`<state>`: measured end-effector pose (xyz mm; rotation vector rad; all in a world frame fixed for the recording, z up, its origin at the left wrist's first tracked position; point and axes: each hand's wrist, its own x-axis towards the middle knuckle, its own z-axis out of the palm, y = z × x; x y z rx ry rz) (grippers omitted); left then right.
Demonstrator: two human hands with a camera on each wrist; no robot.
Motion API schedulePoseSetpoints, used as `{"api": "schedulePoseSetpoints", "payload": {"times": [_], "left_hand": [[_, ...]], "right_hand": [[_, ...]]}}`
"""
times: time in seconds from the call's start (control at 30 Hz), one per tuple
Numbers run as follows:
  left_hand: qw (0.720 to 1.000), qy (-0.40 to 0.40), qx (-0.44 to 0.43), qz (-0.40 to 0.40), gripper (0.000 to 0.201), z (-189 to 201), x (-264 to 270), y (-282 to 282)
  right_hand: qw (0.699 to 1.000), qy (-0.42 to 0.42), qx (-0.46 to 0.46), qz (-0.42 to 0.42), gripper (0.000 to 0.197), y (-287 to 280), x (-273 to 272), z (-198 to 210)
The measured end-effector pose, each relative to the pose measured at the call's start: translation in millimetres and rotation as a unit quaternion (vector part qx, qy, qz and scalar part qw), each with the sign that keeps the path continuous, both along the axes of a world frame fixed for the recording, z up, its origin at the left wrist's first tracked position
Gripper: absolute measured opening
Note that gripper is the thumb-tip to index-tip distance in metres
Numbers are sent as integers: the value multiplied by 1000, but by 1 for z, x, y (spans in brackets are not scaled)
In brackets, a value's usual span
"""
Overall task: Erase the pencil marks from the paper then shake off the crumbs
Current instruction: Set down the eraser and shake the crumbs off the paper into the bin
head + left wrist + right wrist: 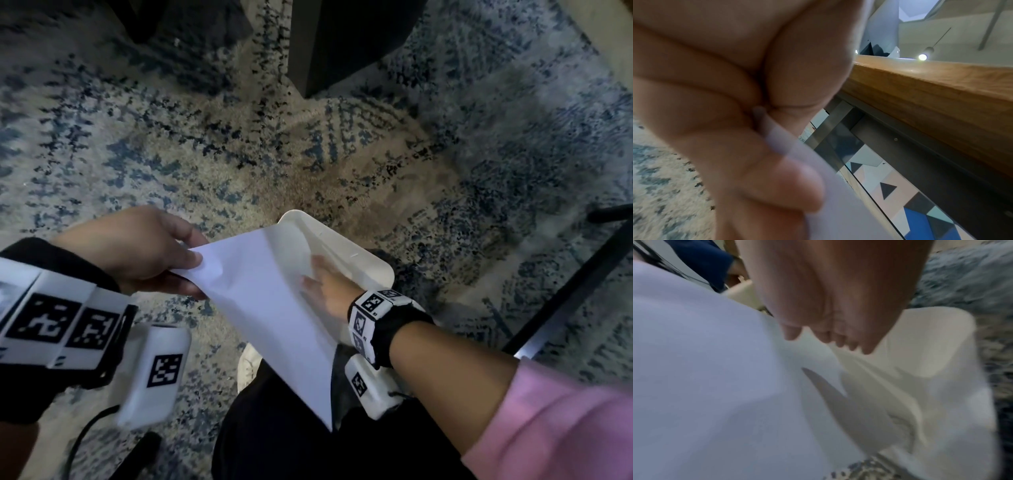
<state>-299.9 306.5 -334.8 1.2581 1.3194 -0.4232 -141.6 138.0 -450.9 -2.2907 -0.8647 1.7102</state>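
Right now your left hand (137, 246) pinches a corner of the paper (270, 308) at frame center, sheet tilted over a white tray (359, 263) above the rug (342, 154). Your right hand (325, 284) lies flat, fingers together, on the sheet's right edge. Wristbands (371, 305) carry square code markers; no readable writing, no pencil marks visible.

Left hand (144, 246) up at top corner of paper (274, 308), thumb on top, fingers (777, 191) curled under, pinching corner tight. Left wrist wears band with black-and-white squares, dark sleeve behind it. Right hand (323, 281) at far side of paper from left hand, fingers (826, 335) straight and close together, tips touching paper, holding nothing. Right forearm bare, reaching in from right of paper, pink sleeve pushed up. Right wrist wears same kind of band.
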Motion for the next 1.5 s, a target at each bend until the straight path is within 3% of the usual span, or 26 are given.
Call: {"api": "schedulePoseSetpoints", "payload": {"times": [0.07,0.1,0.2,0.23,0.3,0.4,0.5,0.57,0.63,0.67,0.77,0.87,0.97,1.07,1.13,1.2,1.3,1.37,1.43,1.5], "left_hand": [[1000,-4,-9,4,17,-2,-2,1],[1000,-5,-15,7,17,-2,-3,2],[1000,8,-13,1,18,-7,-8,4],[1000,14,-12,-5,17,-9,-9,4],[1000,23,-14,-10,16,-11,-8,2],[1000,22,-13,-5,17,-16,-3,-3],[1000,24,-6,-11,19,-20,2,-7],[999,28,6,-14,22,-21,2,-7],[999,31,8,-18,20,-20,1,-5],[999,32,7,-19,19,-19,1,-5],[999,35,-2,-23,15,-20,0,-3],[999,35,-3,-28,15,-19,4,-5],[1000,24,-6,-18,19,-20,4,-7],[999,26,7,-24,18,-18,0,-7],[999,29,16,-38,19,-15,-4,-6],[999,30,10,-44,18,-11,-3,-8],[999,25,19,-42,17,-12,1,-10],[999,18,18,-42,18,-9,4,-14],[999,22,9,-39,20,-11,1,-14],[998,27,25,-57,20,-6,-3,-12]], "right_hand": [[995,87,-7,39,57,1,-5,-1],[992,90,-69,60,56,-2,-6,-3],[979,-47,-186,63,46,-5,4,-19],[978,-70,-179,81,45,-3,8,-16],[991,-63,-70,95,53,3,7,-6],[994,55,74,60,69,17,-21,17],[984,145,63,86,70,5,-36,18],[988,111,-30,107,67,-13,-24,3],[987,10,-123,106,66,-22,-5,-14],[987,-35,-128,90,66,-22,3,-17],[996,-78,0,36,69,-12,8,-15],[993,10,114,37,67,-8,-15,2],[995,80,31,56,57,-19,-20,-1],[991,-39,-109,67,61,-23,1,-14],[994,-87,-59,10,65,-19,8,-8],[995,-86,47,-21,67,-10,0,4],[984,71,146,-71,64,-2,-24,20],[989,117,89,-24,55,-8,-26,12],[995,35,-35,87,46,-21,-13,1],[981,-79,-122,130,41,-35,7,-2]]}}
